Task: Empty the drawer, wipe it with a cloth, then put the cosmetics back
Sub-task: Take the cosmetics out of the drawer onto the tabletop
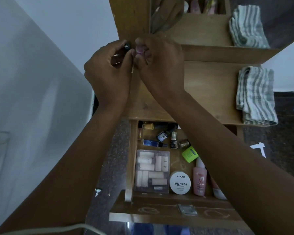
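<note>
the left hand (109, 72) is closed around a small dark bottle with a black cap (126, 46). the right hand (161, 65) pinches a small pale purple bottle (139, 50) in curled fingers. both hands hover at the rear edge of the wooden dresser top (207, 85), against the mirror.

the open wooden drawer (131, 160) below holds many cosmetics: a clear plastic case of beige tubes (152, 170), a round white nail polish remover tub (180, 184), a pink bottle (200, 182).

risks:
1. small bottles set upright on the edge may topple and roll off.
2. 2 bottles close together may knock.
3. the folded grey-striped cloth (256, 95) lies well apart, unused.
</note>
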A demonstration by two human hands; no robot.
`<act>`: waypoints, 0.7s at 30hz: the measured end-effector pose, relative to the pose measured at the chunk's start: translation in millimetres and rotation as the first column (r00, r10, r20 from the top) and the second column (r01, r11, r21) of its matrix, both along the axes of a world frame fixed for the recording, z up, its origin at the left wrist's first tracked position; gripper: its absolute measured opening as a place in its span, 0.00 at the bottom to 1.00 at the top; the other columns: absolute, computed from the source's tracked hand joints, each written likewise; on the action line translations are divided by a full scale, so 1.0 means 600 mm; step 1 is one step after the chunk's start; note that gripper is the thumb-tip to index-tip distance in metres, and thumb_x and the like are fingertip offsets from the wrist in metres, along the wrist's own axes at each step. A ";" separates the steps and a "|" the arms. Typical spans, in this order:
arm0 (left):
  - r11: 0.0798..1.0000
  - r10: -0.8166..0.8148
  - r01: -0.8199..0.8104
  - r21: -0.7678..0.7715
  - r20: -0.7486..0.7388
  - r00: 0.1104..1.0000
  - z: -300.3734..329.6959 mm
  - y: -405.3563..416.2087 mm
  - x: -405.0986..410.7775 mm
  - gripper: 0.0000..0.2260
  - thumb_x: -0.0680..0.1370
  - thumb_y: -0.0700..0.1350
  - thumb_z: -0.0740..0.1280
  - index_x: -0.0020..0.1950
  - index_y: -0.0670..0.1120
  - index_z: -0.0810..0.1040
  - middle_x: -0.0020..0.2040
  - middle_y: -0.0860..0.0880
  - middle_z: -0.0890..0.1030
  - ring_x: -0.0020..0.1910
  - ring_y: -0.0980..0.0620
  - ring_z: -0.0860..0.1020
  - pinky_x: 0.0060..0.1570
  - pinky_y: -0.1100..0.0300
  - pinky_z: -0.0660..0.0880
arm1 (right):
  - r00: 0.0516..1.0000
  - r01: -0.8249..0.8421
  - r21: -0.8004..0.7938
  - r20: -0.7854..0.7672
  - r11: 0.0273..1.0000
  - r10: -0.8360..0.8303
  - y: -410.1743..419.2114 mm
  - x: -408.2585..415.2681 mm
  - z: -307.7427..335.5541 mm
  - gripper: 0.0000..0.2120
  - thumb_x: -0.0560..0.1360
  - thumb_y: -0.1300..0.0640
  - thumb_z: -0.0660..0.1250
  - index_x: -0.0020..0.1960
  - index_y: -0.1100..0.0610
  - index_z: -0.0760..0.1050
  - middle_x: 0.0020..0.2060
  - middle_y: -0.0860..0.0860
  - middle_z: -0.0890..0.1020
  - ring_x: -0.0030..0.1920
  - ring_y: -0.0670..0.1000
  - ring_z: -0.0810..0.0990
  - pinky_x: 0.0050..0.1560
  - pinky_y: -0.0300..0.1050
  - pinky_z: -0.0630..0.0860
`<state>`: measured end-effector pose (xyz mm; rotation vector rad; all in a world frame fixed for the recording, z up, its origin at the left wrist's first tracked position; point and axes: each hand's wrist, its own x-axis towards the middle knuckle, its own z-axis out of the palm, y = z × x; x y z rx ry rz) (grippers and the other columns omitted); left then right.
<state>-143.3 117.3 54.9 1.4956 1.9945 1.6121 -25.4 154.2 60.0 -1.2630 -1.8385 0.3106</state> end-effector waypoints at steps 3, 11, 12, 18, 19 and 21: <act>1.000 -0.001 0.001 0.008 0.010 1.000 0.000 0.001 0.000 0.13 0.80 0.49 0.74 0.61 0.45 0.87 0.56 0.52 0.88 0.51 0.62 0.86 0.54 0.65 0.83 | 1.000 0.009 0.021 0.020 1.000 -0.010 0.000 -0.004 0.003 0.08 0.71 0.61 0.73 0.50 0.56 0.84 0.43 0.51 0.85 0.40 0.45 0.81 0.38 0.26 0.63; 0.999 -0.047 0.047 -0.017 0.032 0.998 0.000 0.002 -0.002 0.14 0.80 0.47 0.74 0.65 0.43 0.85 0.58 0.51 0.87 0.55 0.60 0.86 0.56 0.68 0.81 | 1.000 -0.027 0.012 -0.004 1.000 0.027 -0.001 -0.005 -0.001 0.06 0.74 0.60 0.70 0.50 0.56 0.82 0.42 0.49 0.84 0.40 0.47 0.83 0.39 0.45 0.80; 0.998 -0.053 0.054 -0.031 0.041 0.998 0.000 0.000 -0.001 0.15 0.81 0.47 0.74 0.66 0.43 0.85 0.59 0.50 0.87 0.56 0.60 0.85 0.56 0.68 0.81 | 0.999 -0.035 0.006 -0.022 0.999 0.035 0.000 -0.005 -0.004 0.07 0.74 0.61 0.70 0.52 0.56 0.82 0.42 0.48 0.84 0.40 0.47 0.83 0.40 0.47 0.81; 0.995 -0.053 0.058 -0.084 0.058 0.997 -0.010 -0.015 0.005 0.20 0.81 0.45 0.74 0.71 0.42 0.80 0.65 0.49 0.85 0.60 0.56 0.85 0.60 0.62 0.82 | 0.999 -0.034 -0.002 -0.020 0.999 0.034 -0.005 0.001 -0.008 0.13 0.74 0.62 0.70 0.58 0.59 0.81 0.43 0.48 0.86 0.43 0.48 0.85 0.43 0.50 0.83; 0.994 -0.052 0.059 -0.090 0.075 0.996 -0.011 -0.020 0.005 0.21 0.80 0.46 0.74 0.72 0.42 0.79 0.66 0.49 0.84 0.61 0.56 0.84 0.60 0.61 0.82 | 0.999 -0.025 0.013 -0.019 1.000 0.026 -0.009 0.005 -0.006 0.11 0.75 0.61 0.70 0.57 0.59 0.81 0.42 0.49 0.86 0.41 0.49 0.85 0.41 0.51 0.82; 0.996 -0.043 0.052 -0.079 0.116 0.992 -0.006 -0.036 0.008 0.26 0.79 0.49 0.75 0.74 0.41 0.76 0.70 0.48 0.81 0.64 0.54 0.83 0.59 0.58 0.83 | 1.000 -0.016 0.051 -0.007 0.999 0.017 -0.019 0.018 0.000 0.09 0.76 0.59 0.69 0.54 0.60 0.82 0.40 0.52 0.85 0.38 0.50 0.83 0.38 0.53 0.80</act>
